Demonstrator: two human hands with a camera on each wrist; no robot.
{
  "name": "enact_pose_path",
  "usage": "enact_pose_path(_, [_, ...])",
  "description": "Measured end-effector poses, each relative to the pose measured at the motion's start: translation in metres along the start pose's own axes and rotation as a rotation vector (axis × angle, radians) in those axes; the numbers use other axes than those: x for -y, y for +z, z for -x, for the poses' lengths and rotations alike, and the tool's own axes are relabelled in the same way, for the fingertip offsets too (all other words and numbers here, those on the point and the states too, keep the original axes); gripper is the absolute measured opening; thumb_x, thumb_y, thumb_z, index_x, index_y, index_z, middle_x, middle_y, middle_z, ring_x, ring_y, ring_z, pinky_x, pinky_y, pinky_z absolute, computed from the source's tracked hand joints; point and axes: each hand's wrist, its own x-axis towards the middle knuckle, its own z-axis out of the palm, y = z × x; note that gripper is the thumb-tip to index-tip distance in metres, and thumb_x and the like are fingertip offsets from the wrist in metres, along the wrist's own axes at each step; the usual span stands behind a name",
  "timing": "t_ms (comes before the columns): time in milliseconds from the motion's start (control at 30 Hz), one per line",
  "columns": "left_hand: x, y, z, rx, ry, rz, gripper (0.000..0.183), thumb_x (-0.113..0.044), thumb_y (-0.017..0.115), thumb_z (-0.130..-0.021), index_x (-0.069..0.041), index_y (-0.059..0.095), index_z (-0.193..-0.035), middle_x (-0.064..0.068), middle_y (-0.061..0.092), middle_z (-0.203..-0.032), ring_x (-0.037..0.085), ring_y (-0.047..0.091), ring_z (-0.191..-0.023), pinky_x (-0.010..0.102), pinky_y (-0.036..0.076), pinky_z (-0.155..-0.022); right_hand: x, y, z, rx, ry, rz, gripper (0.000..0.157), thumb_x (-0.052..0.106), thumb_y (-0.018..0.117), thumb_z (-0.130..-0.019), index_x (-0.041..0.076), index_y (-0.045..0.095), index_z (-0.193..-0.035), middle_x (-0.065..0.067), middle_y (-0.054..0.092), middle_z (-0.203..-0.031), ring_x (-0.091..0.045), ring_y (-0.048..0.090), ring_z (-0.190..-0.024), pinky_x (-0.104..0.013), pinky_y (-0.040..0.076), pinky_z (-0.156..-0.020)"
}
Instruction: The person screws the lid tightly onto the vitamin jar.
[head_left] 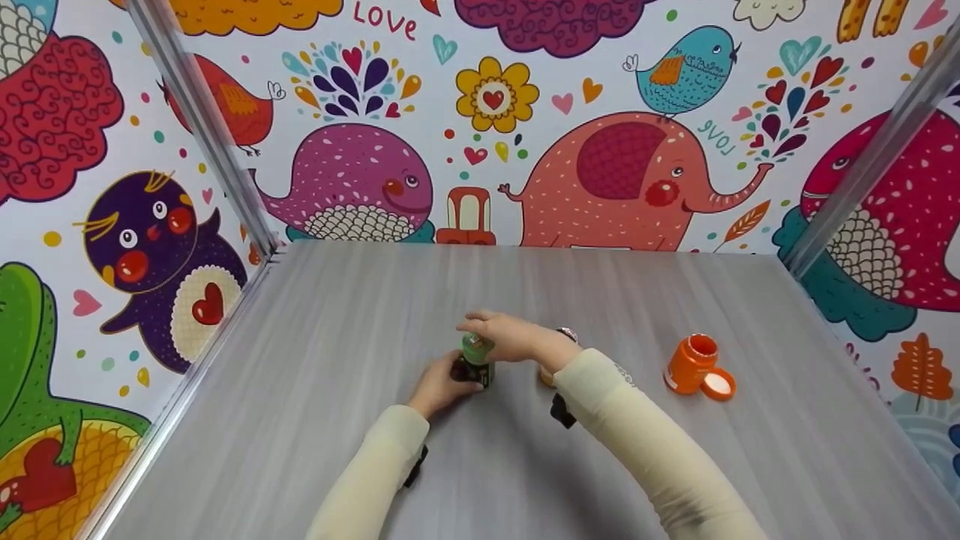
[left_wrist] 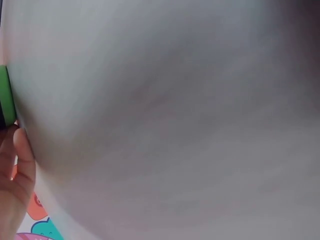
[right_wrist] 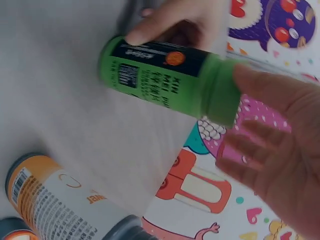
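Bottle [head_left: 486, 377], green, stands upright on the counter [head_left: 337, 322] in the head view; the left hand [head_left: 439, 386] grips its body, the right hand [head_left: 510, 337] is at its cap [head_left: 475, 349]. Further right, an orange jar [head_left: 688, 366] stands uncovered, its lid [head_left: 718, 385] beside it. Left wrist view: the bottle's edge and left fingers [left_wrist: 22, 145] show at the border. Right wrist view: right thumb touches the cap, other fingers extended and loose; a white-and-orange bottle [right_wrist: 62, 200] stands to the right of the green one.
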Motion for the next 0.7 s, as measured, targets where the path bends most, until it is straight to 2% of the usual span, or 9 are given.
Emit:
enact_pose_path(133, [0.0004,-0.0003,-0.0008,0.012,-0.005,0.003,0.058,-0.031,0.074,-0.076,-0.004,0.052,-0.122,0.015,0.059,-0.117,0.03,0.054,-0.11,0.046,0.04,-0.095,-0.003,-0.0009,0.0016,0.058,-0.072,-0.031,0.048,-0.01,0.049,-0.087,0.011,0.051,-0.13,-0.011,0.034,-0.145,-0.026,0.036,-0.13,-0.039,0.036,-0.102])
enact_pose_path(267, [0.0016,0.0001,-0.001,0.022,-0.008,-0.011,0.059,-0.031,0.074,-0.076,-0.005,0.051,-0.124,0.015,0.058,-0.12,0.031,0.053,-0.112,0.045,0.039,-0.096,-0.0037,-0.0008,0.0021,0.068,-0.077,-0.064,0.049,-0.014,0.042,-0.087,0.009,0.054,-0.128,-0.011,0.037,-0.143,-0.025,0.037,-0.13,-0.038,0.036,-0.102])
enact_pose_path(433, [0.0011,0.0008,-0.0005,0.018,-0.023,-0.006,0.059,-0.029,0.074,-0.076,-0.006,0.051,-0.125,0.014,0.059,-0.119,0.029,0.054,-0.111,0.045,0.04,-0.095,-0.0034,-0.0009,0.0024,0.059,-0.064,-0.057,0.044,-0.009,0.048,-0.089,0.01,0.054,-0.128,-0.012,0.041,-0.139,-0.026,0.042,-0.126,-0.038,0.04,-0.099])
enact_pose_path(700, [0.0011,0.0006,0.0007,0.013,-0.004,0.004,0.055,-0.027,0.074,-0.076,-0.005,0.052,-0.122,0.014,0.06,-0.116,0.028,0.056,-0.107,0.043,0.043,-0.091,-0.0025,0.002,0.0002,0.019,-0.045,-0.042,0.042,0.005,0.058,-0.088,0.008,0.051,-0.129,-0.013,0.051,-0.12,-0.022,0.053,-0.105,-0.035,0.047,-0.087])
